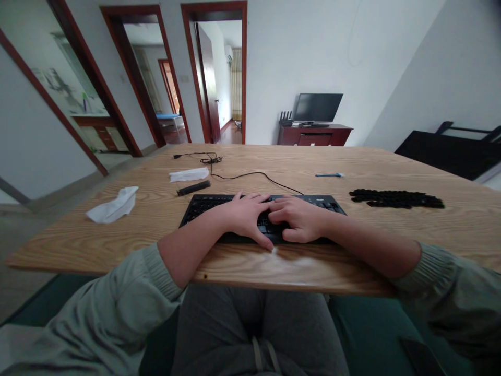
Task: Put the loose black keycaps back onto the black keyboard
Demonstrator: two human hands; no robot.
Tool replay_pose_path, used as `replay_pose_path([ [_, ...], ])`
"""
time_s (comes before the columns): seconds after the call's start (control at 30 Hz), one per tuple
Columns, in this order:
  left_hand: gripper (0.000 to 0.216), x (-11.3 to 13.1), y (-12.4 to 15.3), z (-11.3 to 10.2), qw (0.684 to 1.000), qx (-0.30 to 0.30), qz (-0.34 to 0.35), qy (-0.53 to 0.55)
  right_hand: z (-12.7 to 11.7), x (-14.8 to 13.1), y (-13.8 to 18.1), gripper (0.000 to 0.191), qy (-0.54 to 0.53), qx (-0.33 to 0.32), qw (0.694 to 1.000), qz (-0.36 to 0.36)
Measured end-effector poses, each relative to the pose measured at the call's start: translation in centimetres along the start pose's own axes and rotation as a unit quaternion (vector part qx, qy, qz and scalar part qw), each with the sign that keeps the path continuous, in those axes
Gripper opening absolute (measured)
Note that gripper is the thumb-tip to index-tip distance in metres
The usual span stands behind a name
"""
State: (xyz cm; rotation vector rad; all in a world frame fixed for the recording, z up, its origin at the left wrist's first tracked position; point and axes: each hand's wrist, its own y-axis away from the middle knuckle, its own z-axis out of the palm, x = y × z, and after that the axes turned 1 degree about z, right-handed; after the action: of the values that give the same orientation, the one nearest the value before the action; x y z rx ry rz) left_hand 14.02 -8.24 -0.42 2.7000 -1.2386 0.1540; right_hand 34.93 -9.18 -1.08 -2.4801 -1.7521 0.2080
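A black keyboard (203,206) lies on the wooden table (391,172) just in front of me, its cable (250,175) running back to the far left. My left hand (245,216) rests flat on the keys, fingers stretched out towards the right. My right hand (299,219) lies beside it on the keyboard's middle, fingers curled inward and touching the left hand's fingertips. A small white scrap (274,251) sits at the keyboard's near edge under my left fingertips. Whether either hand holds anything is hidden.
A heap of loose black keycaps (395,198) lies to the right. A crumpled white tissue (113,208), a second tissue (189,174), a black bar (193,188) and a blue pen-like tool (329,175) are on the table. Behind stands a TV (317,108) on a cabinet.
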Motion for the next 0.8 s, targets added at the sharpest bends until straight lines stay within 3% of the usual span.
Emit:
replay_pose_path([
  [0.27, 0.134, 0.3, 0.1, 0.1, 1.000, -0.002, -0.005, 0.003, -1.7, 0.7, -1.3, 0.008, -0.016, -0.092, 0.992, -0.085],
  [0.47, 0.131, 0.1, 0.2, 0.3, 1.000, -0.004, 0.003, 0.005, -2.1, 0.7, -0.1, 0.011, -0.006, -0.105, 0.993, -0.055],
  [0.67, 0.132, -0.2, 0.3, 0.3, 1.000, 0.008, 0.005, 0.016, -2.2, -0.8, 2.8, 0.011, -0.024, -0.010, 0.996, 0.083],
  [0.8, 0.125, -0.2, 0.6, -0.2, 1.000, -0.004, 0.014, 0.014, -3.6, 2.6, 6.1, 0.018, -0.085, 0.127, 0.969, 0.192],
])
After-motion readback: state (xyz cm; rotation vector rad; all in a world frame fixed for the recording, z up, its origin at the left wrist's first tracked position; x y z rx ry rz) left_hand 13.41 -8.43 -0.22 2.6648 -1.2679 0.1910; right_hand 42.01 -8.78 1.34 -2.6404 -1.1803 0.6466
